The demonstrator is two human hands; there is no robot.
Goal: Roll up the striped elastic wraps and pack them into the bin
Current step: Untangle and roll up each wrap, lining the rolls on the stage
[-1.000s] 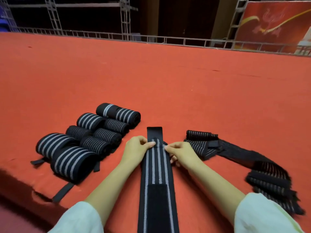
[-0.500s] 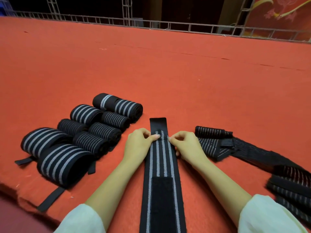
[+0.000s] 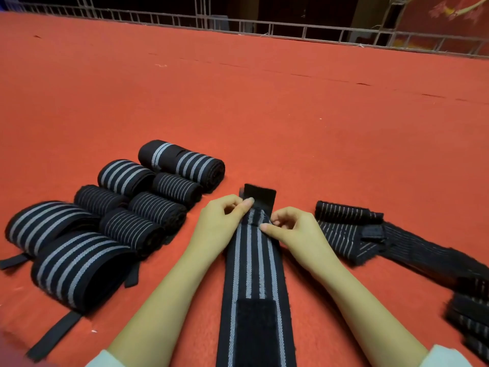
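Note:
A black wrap with grey stripes (image 3: 255, 266) lies flat on the red cloth, running from the near edge away from me. A black fastener patch (image 3: 256, 324) sits on its near part and a plain black tab (image 3: 260, 195) ends it at the far side. My left hand (image 3: 219, 223) pinches the wrap's left edge just below that tab, which is lifted and curling back. My right hand (image 3: 296, 231) pinches the right edge opposite. Several rolled striped wraps (image 3: 137, 210) lie in rows to the left. No bin is in view.
A loose heap of unrolled thin-striped wraps (image 3: 370, 234) trails off to the right edge. The red cloth (image 3: 264, 107) stretches far ahead to a metal railing (image 3: 291, 30). Short black straps (image 3: 53, 332) stick out from the nearest rolls at the left.
The far tab of the flat wrap has been lifted and begins to fold back toward me under both hands' fingers. The camera has tipped further down.

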